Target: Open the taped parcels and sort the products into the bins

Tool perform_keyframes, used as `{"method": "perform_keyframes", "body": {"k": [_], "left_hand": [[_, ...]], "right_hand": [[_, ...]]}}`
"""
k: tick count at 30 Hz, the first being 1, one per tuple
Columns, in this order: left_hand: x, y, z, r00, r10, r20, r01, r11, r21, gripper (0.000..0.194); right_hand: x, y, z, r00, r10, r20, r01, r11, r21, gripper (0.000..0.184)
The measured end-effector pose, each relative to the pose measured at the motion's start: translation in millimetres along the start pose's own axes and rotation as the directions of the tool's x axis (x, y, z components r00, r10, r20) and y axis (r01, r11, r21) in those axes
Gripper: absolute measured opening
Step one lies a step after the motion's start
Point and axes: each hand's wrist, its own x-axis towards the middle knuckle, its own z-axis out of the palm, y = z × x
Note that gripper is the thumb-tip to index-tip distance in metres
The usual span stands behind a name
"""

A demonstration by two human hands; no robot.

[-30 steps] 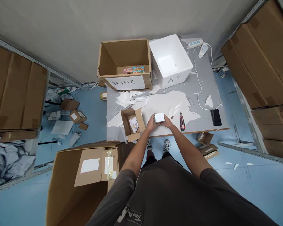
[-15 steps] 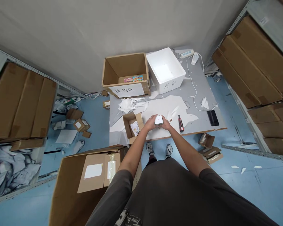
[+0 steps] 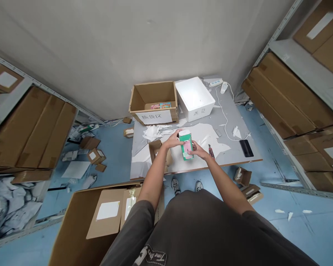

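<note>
I hold a small green, pink and white product box [image 3: 186, 146] above the near half of the grey table [image 3: 233, 147]. My left hand [image 3: 172, 140] grips its upper left side with fingers wrapped round it. My right hand [image 3: 197, 150] holds its lower right end. Just left of my hands, a small open cardboard box [image 3: 154, 147] with paper inside sits on the table. A box cutter [image 3: 210, 149] lies just right of my right hand.
At the table's back stand an open labelled cardboard box [image 3: 154, 99] and a white foam bin [image 3: 194, 96]. A phone [image 3: 245, 147] on a cable lies to the right. Shelves of cartons flank both sides. A large open carton [image 3: 100, 218] stands at my left.
I have turned the box in my hands: it showed a white face before and now shows its green and pink side. It also sits higher. The view has tilted up.
</note>
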Motion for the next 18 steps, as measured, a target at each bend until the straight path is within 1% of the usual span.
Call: {"method": "perform_keyframes", "body": {"k": [2,5,9,11,13,14,15,16,18], "left_hand": [[3,21,-7.7,0.999,0.041,-0.027,-0.043,0.997,-0.071,0.091],[6,40,-13.2,0.997,0.036,-0.063,-0.044,0.991,-0.130,0.097],[-1,48,-14.0,0.992,-0.025,-0.125,-0.004,0.975,-0.224,0.106],[-9,49,-9.4,0.984,-0.046,-0.171,0.003,0.970,-0.244,0.115],[-20,50,2.8,0.958,-0.081,-0.274,0.023,0.977,-0.210,0.122],[-25,51,12.3,0.933,-0.106,-0.343,0.046,0.983,-0.178,0.123],[-30,53,23.9,0.898,-0.131,-0.419,0.082,0.988,-0.133,0.124],[-34,56,37.1,0.872,-0.152,-0.465,0.122,0.988,-0.094,0.122],[-38,64,64.6,0.834,-0.172,-0.524,0.211,0.977,0.015,0.123]], "right_hand": [[-7,-11,8,1.000,0.016,-0.003,-0.016,1.000,0.019,0.079],[-10,-21,20,0.998,-0.005,-0.055,0.007,0.999,0.037,0.070],[-7,-31,27,0.996,-0.034,-0.079,0.038,0.997,0.061,0.067],[-6,-37,27,0.995,-0.036,-0.097,0.041,0.998,0.049,0.066],[-6,-43,25,0.991,-0.037,-0.129,0.041,0.999,0.028,0.064],[-5,-45,25,0.988,-0.040,-0.147,0.043,0.999,0.016,0.063],[-4,-47,24,0.985,-0.045,-0.164,0.047,0.999,0.005,0.061],[-3,-49,25,0.983,-0.053,-0.178,0.053,0.999,-0.008,0.060],[-1,-49,27,0.975,-0.079,-0.208,0.070,0.996,-0.047,0.059]]}}
